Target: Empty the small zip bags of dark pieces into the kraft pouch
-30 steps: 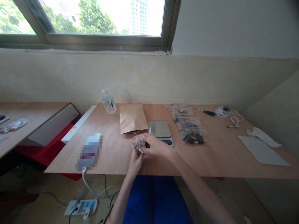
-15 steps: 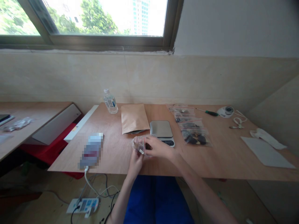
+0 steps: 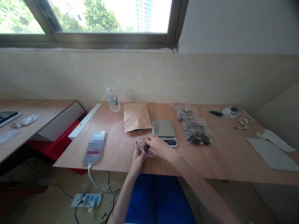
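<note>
My left hand (image 3: 138, 158) is closed on a clear plastic zip bag (image 3: 138, 142) from below, near the table's front edge. The bag is open on its right side and has light and dark pieces in it. My right hand (image 3: 156, 145) reaches into the bag's mouth from the right, fingers bent and pressed together by a dark piece (image 3: 146, 148). What those fingertips grip is partly hidden. Just behind the right hand stands a kitchen scale (image 3: 164, 128) with a steel plate and a dark display. A brown paper pouch (image 3: 136, 117) lies behind the bag.
To the right lie several zip bags of dark parts (image 3: 198, 137), a green-handled screwdriver (image 3: 216, 113), a white dome camera (image 3: 230, 111) and a white sheet (image 3: 272, 154). On the left are a water bottle (image 3: 113, 101) and a blurred-out phone-like device (image 3: 94, 149) on a cable.
My right fingers have moved deeper into the bag's mouth, and the dark piece shows more plainly. My left hand keeps its hold. The whole view has shifted slightly.
</note>
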`<action>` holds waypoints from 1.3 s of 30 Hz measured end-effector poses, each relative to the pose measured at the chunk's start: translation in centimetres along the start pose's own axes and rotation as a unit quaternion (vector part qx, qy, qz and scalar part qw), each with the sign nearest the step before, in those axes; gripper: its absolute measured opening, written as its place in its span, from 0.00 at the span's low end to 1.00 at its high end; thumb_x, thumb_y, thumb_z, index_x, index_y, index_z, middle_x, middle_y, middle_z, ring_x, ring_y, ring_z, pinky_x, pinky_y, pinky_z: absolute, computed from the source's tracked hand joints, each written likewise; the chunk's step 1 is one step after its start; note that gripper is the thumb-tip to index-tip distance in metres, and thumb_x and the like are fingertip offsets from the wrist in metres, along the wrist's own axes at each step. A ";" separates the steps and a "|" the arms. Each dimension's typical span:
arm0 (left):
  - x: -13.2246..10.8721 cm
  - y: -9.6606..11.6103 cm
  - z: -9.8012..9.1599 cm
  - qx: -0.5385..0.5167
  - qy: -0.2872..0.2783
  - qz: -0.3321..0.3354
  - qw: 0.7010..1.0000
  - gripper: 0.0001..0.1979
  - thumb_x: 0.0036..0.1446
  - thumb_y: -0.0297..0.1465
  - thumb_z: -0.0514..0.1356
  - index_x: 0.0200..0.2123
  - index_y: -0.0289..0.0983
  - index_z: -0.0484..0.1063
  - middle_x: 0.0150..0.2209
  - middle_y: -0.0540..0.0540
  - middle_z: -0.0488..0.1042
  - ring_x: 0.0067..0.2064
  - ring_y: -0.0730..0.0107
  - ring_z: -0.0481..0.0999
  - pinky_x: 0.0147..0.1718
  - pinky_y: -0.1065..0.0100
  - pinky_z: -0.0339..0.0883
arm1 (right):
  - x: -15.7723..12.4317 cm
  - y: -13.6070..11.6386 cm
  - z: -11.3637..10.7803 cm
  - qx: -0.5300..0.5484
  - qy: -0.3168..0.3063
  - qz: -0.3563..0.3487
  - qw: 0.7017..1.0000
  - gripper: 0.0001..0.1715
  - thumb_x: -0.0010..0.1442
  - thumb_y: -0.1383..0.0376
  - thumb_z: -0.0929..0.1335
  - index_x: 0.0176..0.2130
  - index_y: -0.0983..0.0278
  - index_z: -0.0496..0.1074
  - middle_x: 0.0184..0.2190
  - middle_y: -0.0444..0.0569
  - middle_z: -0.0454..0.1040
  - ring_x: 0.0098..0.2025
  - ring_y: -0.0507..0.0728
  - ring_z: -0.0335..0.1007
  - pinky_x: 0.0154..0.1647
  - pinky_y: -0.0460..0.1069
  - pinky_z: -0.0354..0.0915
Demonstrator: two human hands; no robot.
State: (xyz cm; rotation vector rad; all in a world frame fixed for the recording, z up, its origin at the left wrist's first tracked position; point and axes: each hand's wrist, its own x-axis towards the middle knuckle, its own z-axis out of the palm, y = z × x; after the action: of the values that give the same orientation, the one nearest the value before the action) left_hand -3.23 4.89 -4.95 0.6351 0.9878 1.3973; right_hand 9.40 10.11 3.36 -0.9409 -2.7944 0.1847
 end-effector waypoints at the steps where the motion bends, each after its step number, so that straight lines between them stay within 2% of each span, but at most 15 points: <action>1: 0.0 0.1 0.0 0.009 -0.003 -0.003 1.000 0.21 0.42 0.32 0.67 0.41 0.36 0.69 0.40 0.45 0.75 0.42 0.61 0.75 0.41 0.63 0.69 | 0.0 0.1 0.1 0.003 -0.003 0.006 1.000 0.12 0.55 0.76 0.65 0.40 0.66 0.68 0.40 0.52 0.69 0.45 0.59 0.66 0.48 0.52 0.63; 3: 0.0 0.3 -0.2 0.044 -0.001 0.010 0.999 0.21 0.42 0.31 0.66 0.42 0.36 0.68 0.41 0.44 0.75 0.43 0.60 0.74 0.44 0.62 0.68 | 0.0 0.4 0.2 0.022 -0.011 0.018 1.000 0.11 0.54 0.76 0.65 0.39 0.66 0.68 0.40 0.52 0.69 0.44 0.58 0.67 0.46 0.51 0.63; 5: 0.0 0.4 -0.5 0.082 0.025 0.045 0.995 0.21 0.44 0.30 0.64 0.44 0.36 0.66 0.43 0.43 0.74 0.45 0.59 0.74 0.47 0.60 0.66 | 0.0 0.7 0.3 0.049 -0.015 0.018 0.999 0.11 0.54 0.77 0.65 0.38 0.66 0.68 0.40 0.51 0.68 0.43 0.57 0.67 0.46 0.51 0.63; 8: -0.1 0.9 -1.1 0.156 0.126 0.125 0.972 0.24 0.48 0.27 0.57 0.51 0.38 0.59 0.49 0.40 0.69 0.49 0.60 0.71 0.50 0.57 0.63 | 0.0 1.1 0.0 0.083 -0.008 0.010 0.996 0.13 0.55 0.77 0.64 0.40 0.65 0.67 0.41 0.50 0.68 0.44 0.56 0.66 0.47 0.50 0.62; 10: 0.2 1.7 -1.4 0.246 0.197 0.184 0.931 0.26 0.50 0.24 0.53 0.54 0.37 0.56 0.53 0.38 0.63 0.52 0.61 0.68 0.52 0.56 0.61 | 0.0 1.1 -0.3 0.098 -0.004 0.012 0.995 0.14 0.55 0.77 0.64 0.40 0.65 0.67 0.41 0.50 0.67 0.44 0.55 0.66 0.46 0.50 0.63; 12: 0.9 2.9 -1.6 0.359 0.230 0.239 0.873 0.27 0.50 0.23 0.52 0.55 0.36 0.56 0.55 0.36 0.60 0.55 0.58 0.64 0.54 0.54 0.58 | 0.0 1.0 -0.6 0.112 -0.001 0.012 0.994 0.14 0.55 0.78 0.64 0.40 0.65 0.67 0.42 0.49 0.67 0.44 0.55 0.66 0.47 0.49 0.63; 15: 3.3 4.8 -1.6 0.493 0.216 0.287 0.792 0.26 0.52 0.25 0.53 0.56 0.34 0.56 0.55 0.34 0.59 0.59 0.53 0.56 0.56 0.49 0.52 | 0.0 0.7 -1.2 0.131 0.005 0.005 0.991 0.14 0.55 0.79 0.63 0.39 0.65 0.67 0.42 0.50 0.67 0.45 0.55 0.66 0.47 0.50 0.62; 17: 5.2 5.6 -1.6 0.538 0.201 0.289 0.766 0.26 0.52 0.29 0.56 0.56 0.36 0.57 0.57 0.34 0.57 0.60 0.49 0.54 0.55 0.47 0.52 | 0.0 0.5 -1.6 0.136 0.011 0.005 0.991 0.14 0.54 0.80 0.62 0.38 0.65 0.67 0.41 0.50 0.67 0.44 0.55 0.66 0.47 0.50 0.63; 22: 8.6 5.9 -2.5 0.562 0.146 0.287 0.762 0.22 0.52 0.26 0.56 0.52 0.39 0.64 0.55 0.37 0.61 0.54 0.53 0.63 0.51 0.53 0.59 | 0.0 0.8 -1.8 0.125 0.033 -0.015 0.991 0.17 0.54 0.80 0.62 0.39 0.62 0.67 0.42 0.47 0.67 0.47 0.56 0.65 0.51 0.52 0.62; 27: 9.0 6.9 -2.6 0.554 0.128 0.310 0.762 0.13 0.53 0.24 0.52 0.40 0.41 0.72 0.43 0.42 0.72 0.44 0.60 0.70 0.43 0.62 0.62 | -0.1 1.3 -1.3 0.116 0.023 -0.001 0.993 0.15 0.54 0.79 0.63 0.38 0.61 0.67 0.40 0.46 0.67 0.43 0.55 0.66 0.48 0.50 0.63; 31: 8.3 9.3 -1.0 0.550 0.148 0.351 0.744 0.09 0.55 0.29 0.55 0.38 0.41 0.73 0.39 0.44 0.75 0.42 0.60 0.70 0.42 0.63 0.60 | -0.2 1.3 -1.3 0.145 0.012 0.023 0.989 0.16 0.54 0.80 0.62 0.38 0.63 0.68 0.38 0.46 0.67 0.37 0.52 0.67 0.44 0.48 0.63; 35: 6.9 12.3 1.4 0.535 0.185 0.388 0.727 0.08 0.56 0.34 0.56 0.36 0.41 0.75 0.36 0.46 0.77 0.40 0.61 0.68 0.42 0.64 0.58 | -0.3 1.6 -1.5 0.172 0.020 0.039 0.984 0.15 0.54 0.80 0.61 0.37 0.64 0.68 0.37 0.46 0.67 0.37 0.52 0.67 0.42 0.48 0.63; 37: 6.1 13.9 2.4 0.520 0.199 0.389 0.734 0.08 0.54 0.34 0.57 0.35 0.41 0.76 0.32 0.47 0.77 0.40 0.61 0.67 0.39 0.65 0.59 | -0.4 2.0 -1.6 0.183 0.029 0.051 0.981 0.16 0.54 0.80 0.62 0.38 0.65 0.69 0.37 0.47 0.67 0.38 0.52 0.67 0.42 0.47 0.63; 39: 5.4 15.3 3.1 0.496 0.192 0.377 0.759 0.07 0.52 0.33 0.59 0.33 0.41 0.77 0.29 0.48 0.77 0.38 0.63 0.68 0.36 0.67 0.60 | -0.6 2.6 -1.8 0.194 0.044 0.073 0.977 0.16 0.53 0.80 0.62 0.39 0.65 0.69 0.37 0.48 0.67 0.38 0.52 0.67 0.41 0.47 0.63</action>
State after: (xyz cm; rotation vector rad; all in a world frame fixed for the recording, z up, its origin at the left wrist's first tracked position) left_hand -8.84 12.48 8.66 1.7310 1.9842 1.6488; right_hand 11.78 11.84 4.56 -1.0198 -2.4770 0.6648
